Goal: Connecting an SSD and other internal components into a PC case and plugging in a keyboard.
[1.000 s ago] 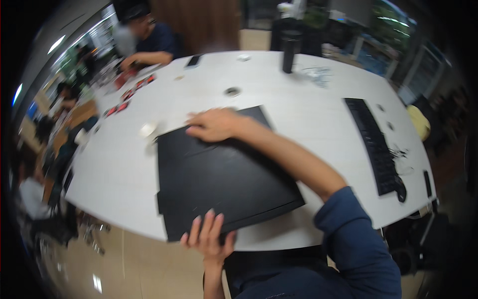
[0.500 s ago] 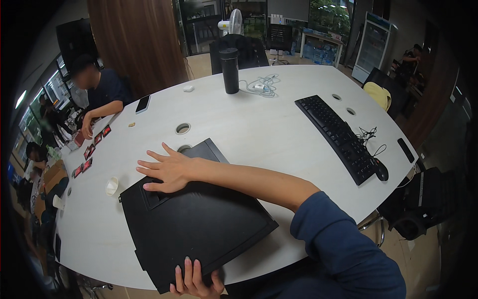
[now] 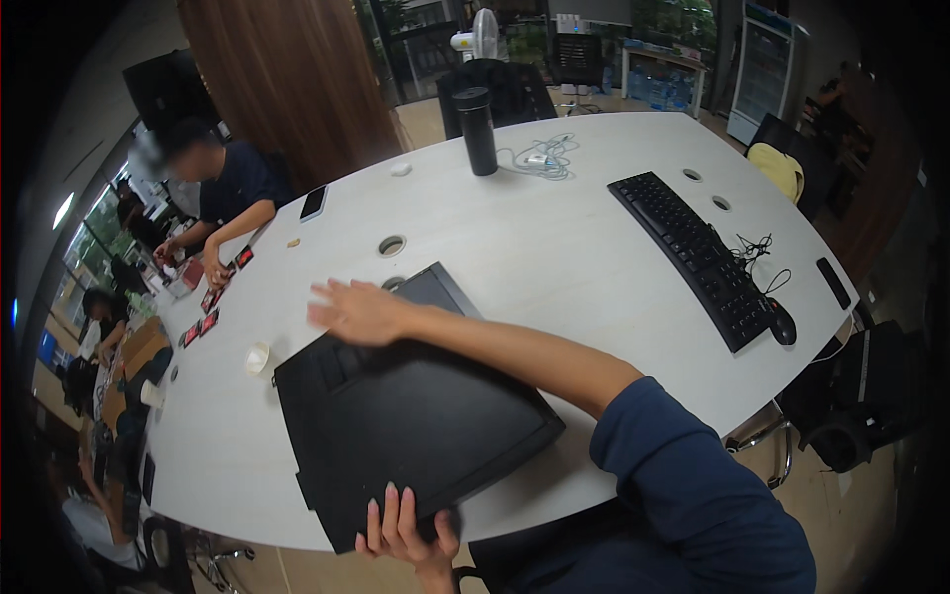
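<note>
1. Here's my right hand point(image 3: 358, 313), out over the black case point(image 3: 416, 411) at its far end: fingers spread, blurred, holding nothing I can see; touching or not, I can't tell.
2. My left hand point(image 3: 408, 533) is on the near edge, fingers parted on top, thumb at the side; whether it grips underneath, I can't tell.
3. Between my hands, the case lies broad side up on the table point(image 3: 554, 247).
4. Progress, as I judge it: it's laid down, hands placed, no insides showing; what's left doesn't show.
5. Left of my right fingertips, a white cup point(image 3: 258, 358); well right, a keyboard point(image 3: 683, 252).
</note>
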